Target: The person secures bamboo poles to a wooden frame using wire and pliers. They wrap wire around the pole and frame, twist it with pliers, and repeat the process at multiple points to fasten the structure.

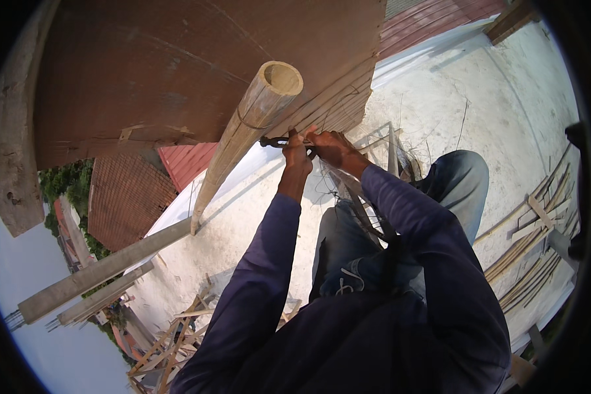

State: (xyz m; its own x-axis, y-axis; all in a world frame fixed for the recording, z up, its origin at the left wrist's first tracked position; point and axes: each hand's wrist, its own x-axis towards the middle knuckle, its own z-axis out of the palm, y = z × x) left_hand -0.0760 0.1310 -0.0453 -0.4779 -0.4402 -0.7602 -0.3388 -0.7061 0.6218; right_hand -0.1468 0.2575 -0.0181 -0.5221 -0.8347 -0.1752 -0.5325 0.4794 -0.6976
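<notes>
A pair of dark metal pincers points leftward at the bamboo pole, its jaws close beside the pole's right side. My left hand is closed around the handles. Just to the right, my right hand is closed at the handle ends, its fingertips partly hidden. The thick, hollow pole leans with its cut end up, and a thin wire loop circles it below that end. Loose thin wires stick out above and around my right hand.
A large brown panel stands behind the pole. Below lies a pale, stained concrete surface. Concrete beams jut out at left beyond the edge, with rooftops lower down. Bamboo strips lie at right; scrap timber is piled lower left.
</notes>
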